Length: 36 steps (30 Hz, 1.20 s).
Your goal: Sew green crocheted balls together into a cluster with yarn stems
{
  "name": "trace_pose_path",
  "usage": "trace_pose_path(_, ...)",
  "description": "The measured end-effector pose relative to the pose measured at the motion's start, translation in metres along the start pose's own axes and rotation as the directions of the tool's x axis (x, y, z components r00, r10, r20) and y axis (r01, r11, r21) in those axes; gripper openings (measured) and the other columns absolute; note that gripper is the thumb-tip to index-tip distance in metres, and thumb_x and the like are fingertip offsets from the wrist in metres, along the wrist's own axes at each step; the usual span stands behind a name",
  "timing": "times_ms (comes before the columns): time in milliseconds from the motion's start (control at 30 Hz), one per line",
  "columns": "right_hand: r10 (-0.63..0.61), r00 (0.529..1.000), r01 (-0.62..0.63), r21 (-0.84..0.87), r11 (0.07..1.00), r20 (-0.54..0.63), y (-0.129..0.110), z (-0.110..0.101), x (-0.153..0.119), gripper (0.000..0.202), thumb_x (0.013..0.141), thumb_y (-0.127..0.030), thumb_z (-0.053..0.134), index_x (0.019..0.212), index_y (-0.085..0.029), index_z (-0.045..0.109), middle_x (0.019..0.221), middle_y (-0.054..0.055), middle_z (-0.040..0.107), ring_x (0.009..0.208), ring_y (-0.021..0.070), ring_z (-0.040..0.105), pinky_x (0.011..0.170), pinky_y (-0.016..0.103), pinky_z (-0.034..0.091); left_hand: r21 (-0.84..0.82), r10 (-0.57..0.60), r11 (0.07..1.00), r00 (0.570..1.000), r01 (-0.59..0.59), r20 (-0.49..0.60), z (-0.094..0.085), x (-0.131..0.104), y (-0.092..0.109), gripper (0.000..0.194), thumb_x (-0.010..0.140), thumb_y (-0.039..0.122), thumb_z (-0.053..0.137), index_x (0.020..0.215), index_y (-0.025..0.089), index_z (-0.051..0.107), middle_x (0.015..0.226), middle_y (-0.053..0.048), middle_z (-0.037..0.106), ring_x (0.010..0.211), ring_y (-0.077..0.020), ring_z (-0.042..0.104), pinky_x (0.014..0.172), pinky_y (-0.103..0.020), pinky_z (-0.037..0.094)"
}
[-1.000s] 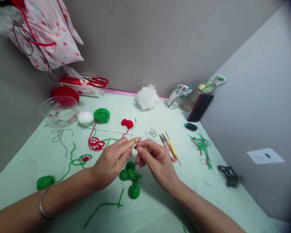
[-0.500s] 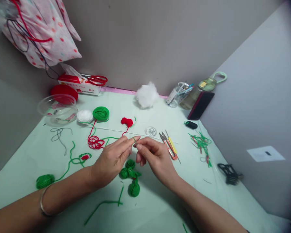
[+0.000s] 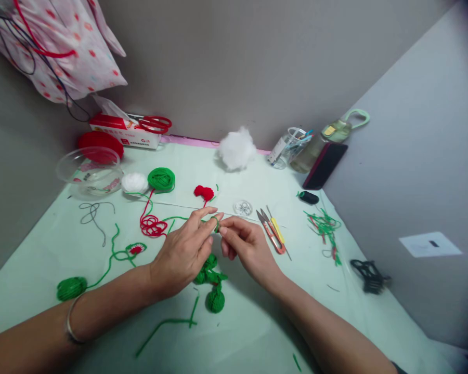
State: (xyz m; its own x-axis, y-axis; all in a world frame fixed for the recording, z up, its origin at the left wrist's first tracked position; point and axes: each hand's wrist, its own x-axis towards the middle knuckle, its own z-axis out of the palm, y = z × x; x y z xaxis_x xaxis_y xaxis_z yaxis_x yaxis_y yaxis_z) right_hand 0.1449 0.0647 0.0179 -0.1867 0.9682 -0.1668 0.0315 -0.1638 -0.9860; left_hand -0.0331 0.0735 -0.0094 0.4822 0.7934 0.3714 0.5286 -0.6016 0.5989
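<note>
My left hand has a loop of green yarn round its outstretched index finger, with another finger lifted above it and the thumb tucked below. Thumb and index finger of my right hand pinch the same yarn close to that fingertip; whether a small tool is in the pinch I cannot make out. A green strand runs from behind my left hand toward the green yarn ball. Below my hands lie green crocheted pieces with round ends, partly covered by my left hand.
Thread snips and a yellow-handled crochet hook lie right of my hands. Farther back are white stuffing, a red crocheted piece and a clear plastic bowl. A phone leans at the right. Yarn scraps lie nearby.
A finger of my left hand has lifted away from the index finger, and the loop shows more openly. My right hand keeps its pinch. The view has shifted slightly.
</note>
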Motion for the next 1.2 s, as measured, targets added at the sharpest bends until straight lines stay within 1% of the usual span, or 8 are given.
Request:
trace_pose_path(133, 0.007, 1.0, -0.007, 0.003, 1.0, -0.012, 0.003, -0.001, 0.001, 0.027, 0.087, -0.044, 0.067, 0.086, -0.017, 0.068, 0.052, -0.005, 0.056, 0.047, 0.0094, 0.045, 0.05, 0.023, 0.039, -0.005, -0.039, 0.999, 0.998, 0.039, 0.045, -0.001, 0.0, 0.002, 0.044, 0.099, 0.016, 0.038, 0.139, 0.014, 0.055, 0.152, -0.018, 0.047, 0.127, -0.0262, 0.061, 0.101, -0.041, 0.055)
trace_pose_path(233, 0.016, 1.0, -0.016, 0.004, 1.0, 0.003, 0.004, -0.002, 0.003, 0.026, 0.087, -0.044, 0.066, 0.085, -0.017, 0.067, 0.051, -0.005, 0.055, 0.046, 0.0092, 0.044, 0.049, 0.023, 0.037, -0.013, -0.062, 0.998, 0.994, 0.064, 0.087, -0.002, 0.0, 0.003, 0.045, 0.098, 0.015, 0.038, 0.14, 0.015, 0.055, 0.156, -0.017, 0.044, 0.124, -0.0255, 0.063, 0.103, -0.042, 0.054)
trace_pose_path(433, 0.051, 0.999, -0.051, 0.006, 0.999, 0.012, 0.005, -0.004, 0.005, 0.026, 0.086, -0.043, 0.067, 0.085, -0.017, 0.067, 0.049, -0.005, 0.054, 0.045, 0.009, 0.041, 0.048, 0.023, 0.033, 0.024, -0.077, 0.997, 0.988, 0.074, 0.133, -0.002, 0.001, 0.001, 0.047, 0.097, 0.015, 0.04, 0.141, 0.018, 0.054, 0.16, -0.017, 0.04, 0.112, -0.0242, 0.068, 0.09, -0.036, 0.058)
trace_pose_path(600, 0.066, 0.998, -0.067, 0.022, 0.998, 0.023, 0.008, -0.006, 0.006, 0.025, 0.087, -0.041, 0.067, 0.081, -0.017, 0.065, 0.049, -0.006, 0.052, 0.044, 0.0083, 0.041, 0.048, 0.023, 0.031, 0.081, -0.074, 0.995, 0.984, 0.061, 0.165, -0.002, 0.002, -0.002, 0.044, 0.097, 0.016, 0.039, 0.138, 0.016, 0.056, 0.16, -0.019, 0.039, 0.097, -0.0224, 0.072, 0.085, -0.038, 0.059)
trace_pose_path(833, 0.089, 0.995, -0.092, 0.05, 0.995, 0.046, 0.016, -0.008, 0.008, 0.023, 0.087, -0.038, 0.066, 0.08, -0.016, 0.063, 0.049, -0.006, 0.052, 0.044, 0.0076, 0.038, 0.047, 0.022, 0.028, 0.148, -0.038, 0.989, 0.984, 0.012, 0.174, -0.001, 0.002, -0.006, 0.043, 0.097, 0.015, 0.038, 0.137, 0.017, 0.055, 0.159, -0.018, 0.041, 0.108, -0.0247, 0.071, 0.087, -0.038, 0.059)
trace_pose_path(933, 0.087, 0.995, -0.09, 0.076, 0.993, 0.046, 0.018, -0.008, 0.01, 0.022, 0.087, -0.037, 0.066, 0.08, -0.017, 0.062, 0.049, -0.006, 0.05, 0.043, 0.0074, 0.036, 0.046, 0.022, 0.028, 0.149, -0.033, 0.989, 0.984, 0.007, 0.176, 0.0, 0.002, -0.008, 0.042, 0.098, 0.016, 0.039, 0.136, 0.018, 0.055, 0.16, -0.017, 0.04, 0.105, -0.024, 0.071, 0.085, -0.037, 0.059)
trace_pose_path(1100, 0.057, 0.996, -0.061, 0.058, 0.996, 0.075, 0.016, -0.008, 0.008, 0.024, 0.09, -0.039, 0.065, 0.081, -0.017, 0.061, 0.05, -0.006, 0.05, 0.045, 0.0073, 0.036, 0.048, 0.022, 0.028, 0.089, 0.011, 0.996, 0.985, -0.026, 0.171, -0.003, 0.003, -0.012, 0.044, 0.095, 0.011, 0.041, 0.134, 0.018, 0.059, 0.159, -0.015, 0.042, 0.107, -0.0232, 0.07, 0.085, -0.035, 0.057)
trace_pose_path(1200, 0.008, 1.0, -0.008, -0.018, 1.0, 0.008, 0.011, -0.008, 0.006, 0.026, 0.091, -0.041, 0.064, 0.083, -0.017, 0.061, 0.052, -0.006, 0.053, 0.046, 0.0082, 0.041, 0.049, 0.022, 0.033, -0.07, -0.046, 0.996, 0.991, 0.055, 0.123, -0.008, 0.007, -0.014, 0.035, 0.096, 0.015, 0.045, 0.123, 0.021, 0.068, 0.152, -0.011, 0.051, 0.1, -0.0192, 0.07, 0.084, -0.032, 0.055)
